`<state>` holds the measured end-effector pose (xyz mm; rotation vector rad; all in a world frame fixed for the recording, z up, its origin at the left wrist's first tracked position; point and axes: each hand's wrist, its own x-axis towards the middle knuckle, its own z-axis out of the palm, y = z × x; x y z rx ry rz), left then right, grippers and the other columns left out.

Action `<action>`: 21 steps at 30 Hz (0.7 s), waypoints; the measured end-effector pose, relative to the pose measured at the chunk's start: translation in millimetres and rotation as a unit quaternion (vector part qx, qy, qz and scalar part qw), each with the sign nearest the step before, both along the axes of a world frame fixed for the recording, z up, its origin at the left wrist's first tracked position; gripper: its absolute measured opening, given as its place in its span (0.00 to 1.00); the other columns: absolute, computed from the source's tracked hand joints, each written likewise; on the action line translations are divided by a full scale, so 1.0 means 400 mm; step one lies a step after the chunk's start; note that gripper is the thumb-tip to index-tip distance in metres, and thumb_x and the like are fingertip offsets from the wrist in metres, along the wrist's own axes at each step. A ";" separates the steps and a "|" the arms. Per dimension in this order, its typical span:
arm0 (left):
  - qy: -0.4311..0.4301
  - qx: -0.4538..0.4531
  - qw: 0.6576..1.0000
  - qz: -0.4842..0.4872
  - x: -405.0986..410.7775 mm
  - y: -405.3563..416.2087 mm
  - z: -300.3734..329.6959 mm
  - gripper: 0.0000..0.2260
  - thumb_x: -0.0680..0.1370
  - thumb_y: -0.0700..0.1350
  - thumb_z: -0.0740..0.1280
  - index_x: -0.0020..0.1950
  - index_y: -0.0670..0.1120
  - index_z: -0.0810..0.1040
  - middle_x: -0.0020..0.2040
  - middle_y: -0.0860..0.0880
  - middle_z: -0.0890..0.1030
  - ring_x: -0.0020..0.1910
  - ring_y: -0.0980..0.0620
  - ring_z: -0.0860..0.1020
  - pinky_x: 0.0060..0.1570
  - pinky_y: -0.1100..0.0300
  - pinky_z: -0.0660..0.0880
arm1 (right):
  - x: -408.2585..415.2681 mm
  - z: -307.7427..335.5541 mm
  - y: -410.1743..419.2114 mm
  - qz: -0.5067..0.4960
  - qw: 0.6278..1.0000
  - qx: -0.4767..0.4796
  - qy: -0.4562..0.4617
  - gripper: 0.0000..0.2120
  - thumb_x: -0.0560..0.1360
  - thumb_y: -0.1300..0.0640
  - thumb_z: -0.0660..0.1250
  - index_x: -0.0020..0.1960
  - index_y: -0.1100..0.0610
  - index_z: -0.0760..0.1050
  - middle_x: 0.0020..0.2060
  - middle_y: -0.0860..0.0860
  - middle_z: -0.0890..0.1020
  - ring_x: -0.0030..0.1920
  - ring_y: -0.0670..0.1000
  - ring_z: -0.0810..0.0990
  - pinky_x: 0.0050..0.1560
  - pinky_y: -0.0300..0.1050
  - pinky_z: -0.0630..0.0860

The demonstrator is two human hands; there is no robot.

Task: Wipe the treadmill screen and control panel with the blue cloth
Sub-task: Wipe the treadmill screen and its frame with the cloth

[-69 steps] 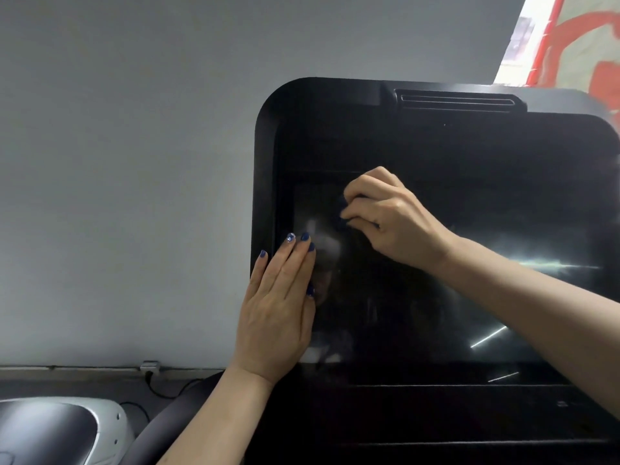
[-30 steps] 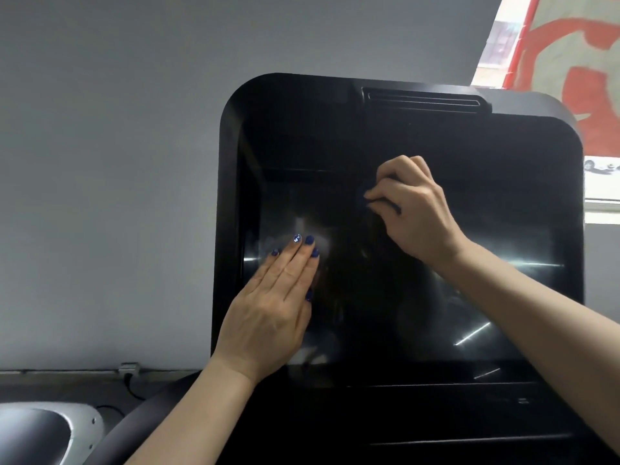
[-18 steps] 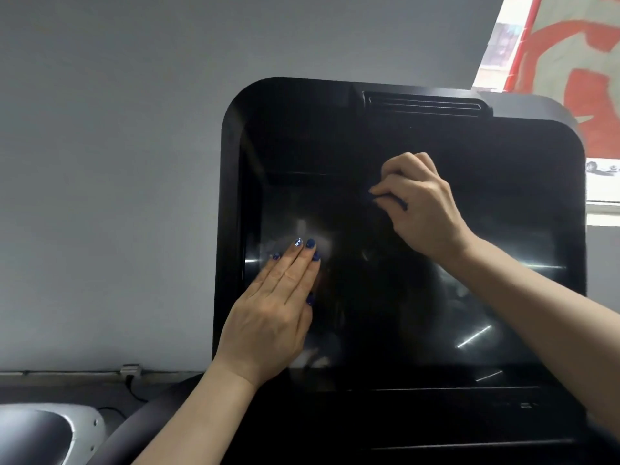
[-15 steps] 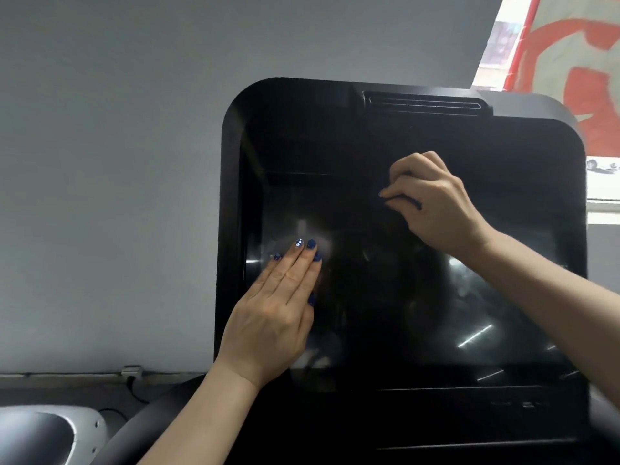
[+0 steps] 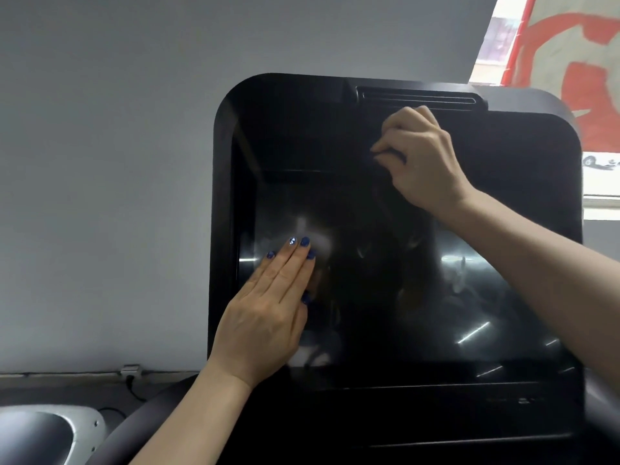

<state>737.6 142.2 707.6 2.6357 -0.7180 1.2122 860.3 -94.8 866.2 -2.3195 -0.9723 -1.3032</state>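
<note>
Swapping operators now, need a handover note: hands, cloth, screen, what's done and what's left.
Left hand: flat, fingers together, pressed on the lower left of the treadmill screen, bracing; nothing in it.
Right hand: grip closed on the blue cloth, bunched so only a dark edge shows, pressed to the dark bezel just above the screen's top edge, below the top vent slot.
Done: cannot say for sure; the glass shows glare and hazy patches near the left fingertips.
Left: probably the rest of the screen, then the control panel strip below it, which neither hand is touching.
</note>
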 end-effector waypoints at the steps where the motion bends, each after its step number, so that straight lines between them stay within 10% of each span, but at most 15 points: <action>1: 0.000 0.000 1.000 0.000 0.000 0.001 0.001 0.21 0.83 0.42 0.56 0.76 0.39 0.68 0.78 0.43 0.66 0.79 0.48 0.61 0.78 0.52 0.59 | 0.004 0.004 0.004 -0.003 1.000 -0.005 -0.001 0.02 0.71 0.64 0.71 0.42 0.63 0.82 0.44 0.56 0.79 0.46 0.58 0.73 0.49 0.48 0.71; 21: -0.004 0.018 1.000 0.011 0.002 0.002 -0.002 0.22 0.83 0.43 0.57 0.77 0.39 0.67 0.79 0.43 0.65 0.80 0.48 0.60 0.79 0.52 0.57 | -0.053 -0.086 -0.052 0.003 1.000 0.007 -0.008 0.01 0.72 0.66 0.72 0.42 0.64 0.82 0.44 0.56 0.79 0.46 0.54 0.71 0.54 0.32 0.66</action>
